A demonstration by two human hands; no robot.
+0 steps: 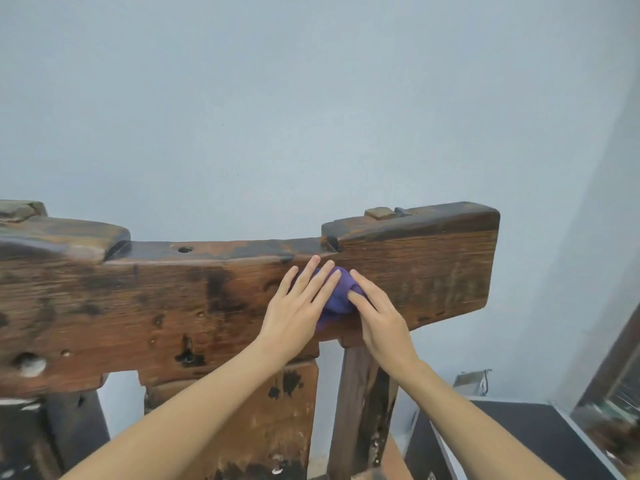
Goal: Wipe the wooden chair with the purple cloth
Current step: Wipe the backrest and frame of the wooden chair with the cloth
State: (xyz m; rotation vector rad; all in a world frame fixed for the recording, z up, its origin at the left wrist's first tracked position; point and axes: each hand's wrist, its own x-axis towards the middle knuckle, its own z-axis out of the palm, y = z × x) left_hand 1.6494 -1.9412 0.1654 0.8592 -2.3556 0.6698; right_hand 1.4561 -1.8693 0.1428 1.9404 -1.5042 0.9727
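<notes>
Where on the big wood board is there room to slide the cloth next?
Bare wood runs left of the left hand and right of the right hand to the board's end. It's crowded around the purple cloth.

No readable text, label, brand, number or sign anywhere in view.

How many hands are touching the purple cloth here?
2: the left hand presses flat on the purple cloth's left side, the right hand on its right, against the wooden chair.
</notes>
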